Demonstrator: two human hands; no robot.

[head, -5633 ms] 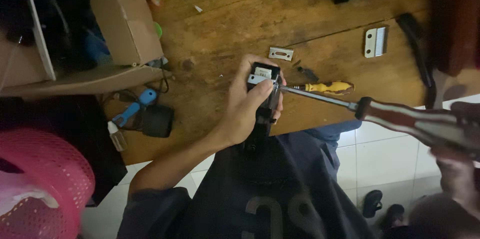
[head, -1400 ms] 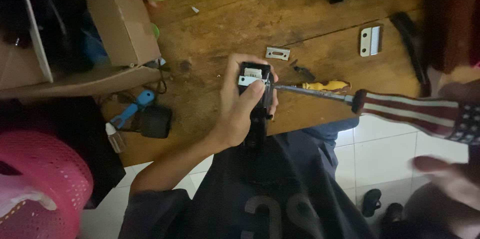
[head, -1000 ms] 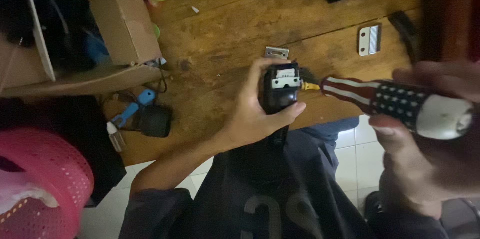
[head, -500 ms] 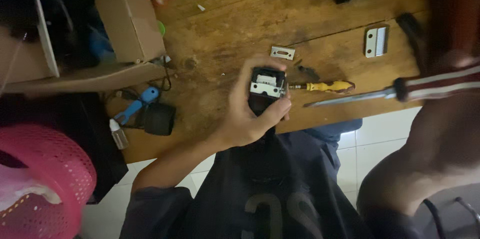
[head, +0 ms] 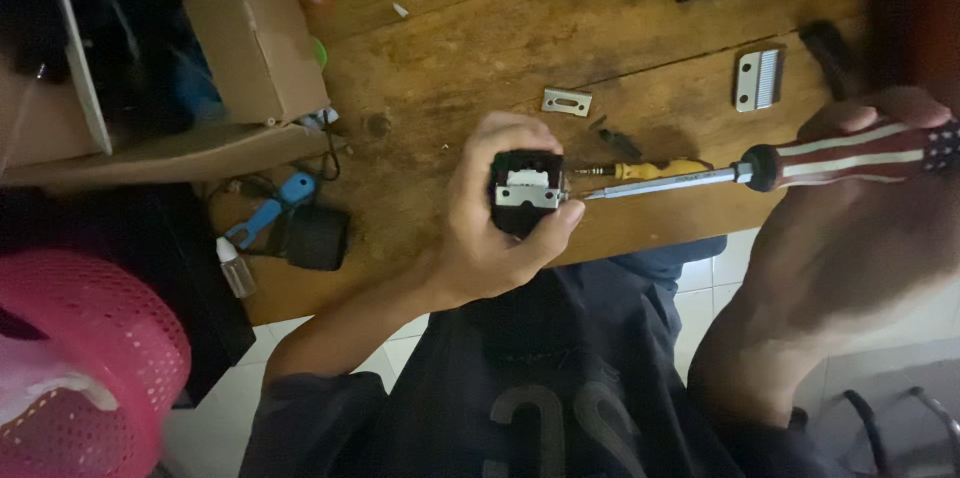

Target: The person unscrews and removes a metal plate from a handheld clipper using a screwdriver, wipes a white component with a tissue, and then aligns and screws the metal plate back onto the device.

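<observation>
Your left hand (head: 490, 238) is clamping the black hair clipper (head: 524, 194) head-up over the wooden bench (head: 450, 68), steadying it while your right hand (head: 880, 208), wrapped around the striped screwdriver (head: 760, 166), is aiming its tip at the head.

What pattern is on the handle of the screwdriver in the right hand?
Red and white stripes, with a dark starred patch at the butt end, on the screwdriver handle; seen in the head view.

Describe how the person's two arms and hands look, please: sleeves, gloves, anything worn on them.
Both hands are bare, with no gloves, rings or watch visible. The left hand continues into a bare forearm up to a short dark sleeve near the shoulder. The right hand and its forearm are also uncovered; its sleeve is out of view.
</observation>
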